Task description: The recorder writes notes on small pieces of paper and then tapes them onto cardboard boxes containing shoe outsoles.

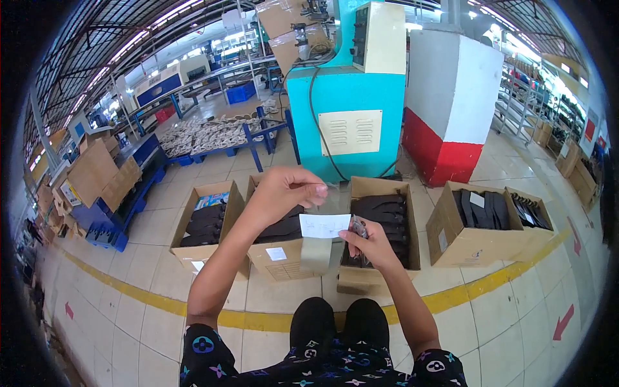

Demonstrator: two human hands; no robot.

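Note:
My left hand (293, 195) is raised over the cartons, thumb and fingers pinched at the upper end of a clear, tape-like plastic strip (316, 257). The strip hangs down behind a small white paper slip (324, 226) with writing on it. My right hand (373, 244) grips the right end of the slip between thumb and fingers. A small dark, shiny thing shows at those fingers; its kind is unclear. Below both hands stand open cardboard cartons, the middle-left one (274, 255) and the middle-right one (361, 282), filled with dark flat pieces (380, 209).
Another open carton (201, 253) stands at left, and one at right (461, 248) carries a white slip on its contents. Beyond them rise a turquoise machine (348, 97) and a red-and-white pillar (445, 109). A yellow floor line (271, 321) curves before my legs.

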